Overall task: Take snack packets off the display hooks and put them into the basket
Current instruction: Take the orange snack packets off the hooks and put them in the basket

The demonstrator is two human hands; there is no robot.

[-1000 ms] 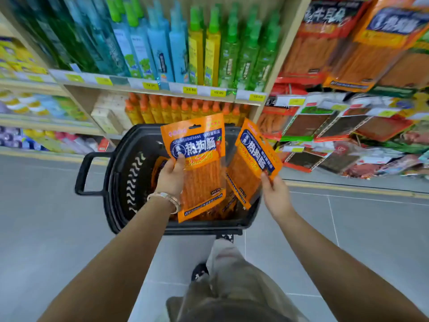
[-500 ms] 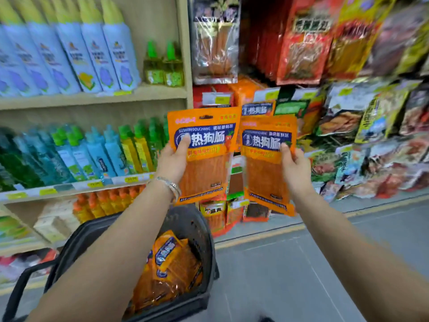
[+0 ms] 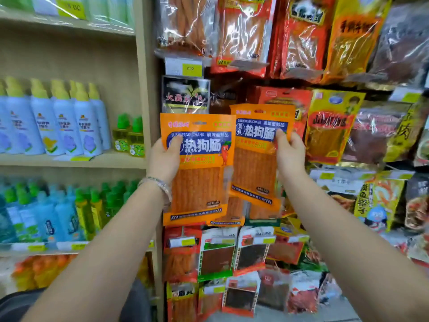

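The left hand (image 3: 163,159) grips an orange snack packet (image 3: 199,173) by its left edge: the thumb lies on the printed front and the other fingers are hidden behind the packet. The right hand (image 3: 290,152) grips a second orange packet (image 3: 255,163) in the same way by its right edge, thumb on the blue label. Both packets are in the air between the two hands, in front of the hanging display.

Each packet has its long axis about vertical, with the orange header and the hang hole at the top and the clear window with the red-orange sticks below. The printed fronts face the camera. The first packet is nearly upright; the second one leans a little, its bottom edge sloping. The right edge of the first packet covers the left edge of the second.

A bracelet (image 3: 157,184) is on the left wrist. Just below the right hand's packet, a few more orange packets (image 3: 228,217) show only their lower edges. Above both hands a yellow price tag (image 3: 190,68) hangs, its numbers blurred. To the left of the left hand stand white spray bottles (image 3: 67,126) on a shelf (image 3: 76,160). Under the left forearm, at the bottom border, a dark curved shape (image 3: 14,305) is cut off and I cannot tell what it is.
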